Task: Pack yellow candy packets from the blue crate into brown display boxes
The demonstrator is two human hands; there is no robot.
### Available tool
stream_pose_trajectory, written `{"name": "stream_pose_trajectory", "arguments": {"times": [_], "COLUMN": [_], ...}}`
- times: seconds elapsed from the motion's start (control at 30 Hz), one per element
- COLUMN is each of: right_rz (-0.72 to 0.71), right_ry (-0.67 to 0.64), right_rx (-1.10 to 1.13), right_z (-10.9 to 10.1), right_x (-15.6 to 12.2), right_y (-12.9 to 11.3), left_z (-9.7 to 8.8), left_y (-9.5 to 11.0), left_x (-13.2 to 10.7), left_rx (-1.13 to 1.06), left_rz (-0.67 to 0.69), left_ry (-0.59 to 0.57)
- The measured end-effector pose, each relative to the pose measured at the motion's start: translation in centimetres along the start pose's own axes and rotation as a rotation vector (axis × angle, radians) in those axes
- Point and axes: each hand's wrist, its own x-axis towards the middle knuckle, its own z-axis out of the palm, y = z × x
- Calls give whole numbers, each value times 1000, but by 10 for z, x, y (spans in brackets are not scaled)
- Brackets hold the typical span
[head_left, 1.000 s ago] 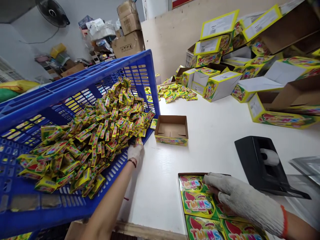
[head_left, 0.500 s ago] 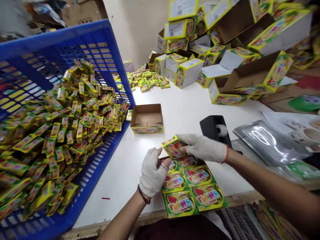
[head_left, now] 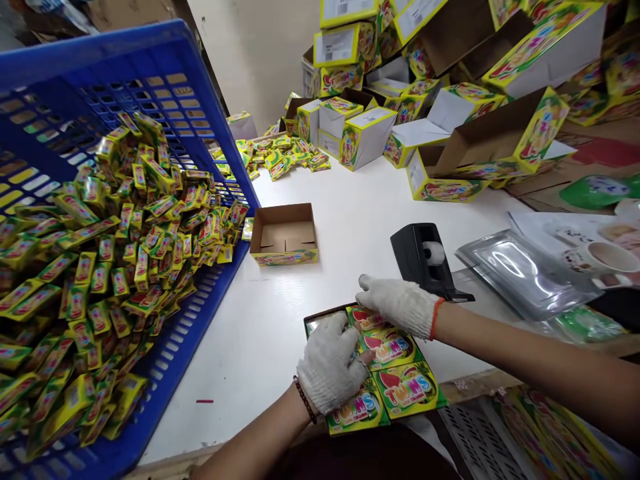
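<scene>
At the table's front edge lies a shallow carton [head_left: 311, 323] filled with flat yellow-green packs [head_left: 406, 385] printed TWINS with a watermelon. My left hand [head_left: 334, 365], in a white knitted glove with bare fingertips, rests over the left column of packs, its thumb apart from the fingers. My right hand [head_left: 400, 303], gloved alike, lies with fingers stretched over the packs at the carton's far end. Neither hand visibly grips a pack. The packs beneath my left hand are mostly hidden.
A blue crate [head_left: 220, 293] heaped with small packs [head_left: 150, 233] stands at left. Beyond my hands is an open carton [head_left: 284, 235]. A black tape dispenser [head_left: 415, 250] and clear plastic sheets [head_left: 525, 273] lie at right. Folded cartons [head_left: 500, 140] pile up behind.
The pack in my right hand has been lowered and let go at the carton's far end. My left hand has moved over the left packs. The view has shifted slightly.
</scene>
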Motion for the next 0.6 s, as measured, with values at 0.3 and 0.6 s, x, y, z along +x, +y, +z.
{"name": "stream_pose_trajectory", "arguments": {"times": [0.3, 0.6], "right_rz": [-31, -20], "right_ry": [52, 48], "right_rx": [-103, 24], "right_z": [48, 62], "right_x": [0, 0], "right_y": [0, 1], "left_z": [-38, -148], "left_y": [-32, -181], "left_x": [11, 55], "left_rx": [-463, -1319], "left_rz": [-122, -912], "left_ry": [248, 993]}}
